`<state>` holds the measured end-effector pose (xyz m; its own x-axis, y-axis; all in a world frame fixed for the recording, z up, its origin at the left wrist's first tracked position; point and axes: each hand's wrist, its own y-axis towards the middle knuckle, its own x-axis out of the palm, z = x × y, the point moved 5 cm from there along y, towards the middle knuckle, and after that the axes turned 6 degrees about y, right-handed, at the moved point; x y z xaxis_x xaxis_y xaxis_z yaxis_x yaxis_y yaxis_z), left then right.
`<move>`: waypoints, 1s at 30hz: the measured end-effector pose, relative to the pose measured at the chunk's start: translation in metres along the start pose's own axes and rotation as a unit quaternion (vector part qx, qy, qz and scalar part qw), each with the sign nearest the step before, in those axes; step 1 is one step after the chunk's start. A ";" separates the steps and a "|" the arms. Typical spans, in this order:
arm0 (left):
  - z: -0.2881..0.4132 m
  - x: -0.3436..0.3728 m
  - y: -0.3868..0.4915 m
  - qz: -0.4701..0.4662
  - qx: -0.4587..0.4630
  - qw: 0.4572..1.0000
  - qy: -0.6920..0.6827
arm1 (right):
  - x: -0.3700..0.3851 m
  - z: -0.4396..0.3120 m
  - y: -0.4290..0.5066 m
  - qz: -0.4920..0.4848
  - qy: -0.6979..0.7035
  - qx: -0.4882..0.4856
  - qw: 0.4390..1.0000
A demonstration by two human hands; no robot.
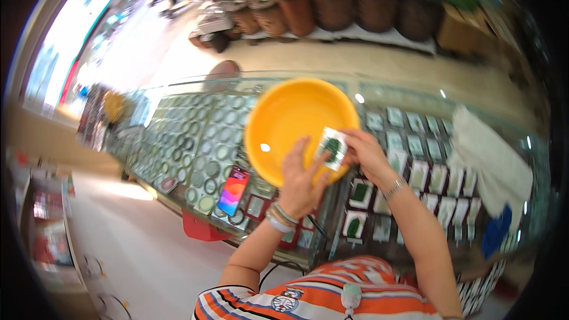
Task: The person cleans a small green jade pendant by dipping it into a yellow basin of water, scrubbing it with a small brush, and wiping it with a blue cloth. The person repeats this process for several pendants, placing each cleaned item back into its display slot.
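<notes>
Between thumb and fingers, my right hand grips a small clear-and-white packet by its right side. Inside the packet shows a dark green carved piece, probably a pendant. My left hand has its fingers spread, and one fingertip reaches the front of the packet, seemingly touching it. Both hands are over the near right rim of a yellow plastic basin, which stands on a glass display counter. I see only a bright reflection on the basin's inside. A smartphone with its screen lit lies left of my left hand.
Rows of bangles fill the counter's left part under the glass. Packaged pendants line the right part. A white cloth and a blue cloth lie at the right. Large brown lidded jars stand beyond the counter.
</notes>
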<state>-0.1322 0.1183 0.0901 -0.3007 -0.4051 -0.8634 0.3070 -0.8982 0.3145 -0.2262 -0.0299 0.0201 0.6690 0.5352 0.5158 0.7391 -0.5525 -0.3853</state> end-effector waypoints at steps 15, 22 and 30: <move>-0.008 0.008 0.008 0.026 -0.003 0.999 -0.025 | 0.001 -0.006 0.000 0.001 -0.014 0.009 1.000; -0.011 0.016 0.015 -0.007 0.008 1.000 -0.004 | -0.001 -0.004 -0.001 -0.002 -0.027 0.011 1.000; -0.005 0.012 0.021 -0.002 0.018 1.000 -0.014 | 0.004 -0.007 -0.002 -0.001 -0.012 0.008 1.000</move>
<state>-0.1250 0.0951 0.0843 -0.3279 -0.4061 -0.8530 0.2736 -0.9050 0.3257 -0.2260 -0.0312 0.0284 0.6688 0.5522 0.4977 0.7417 -0.5416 -0.3957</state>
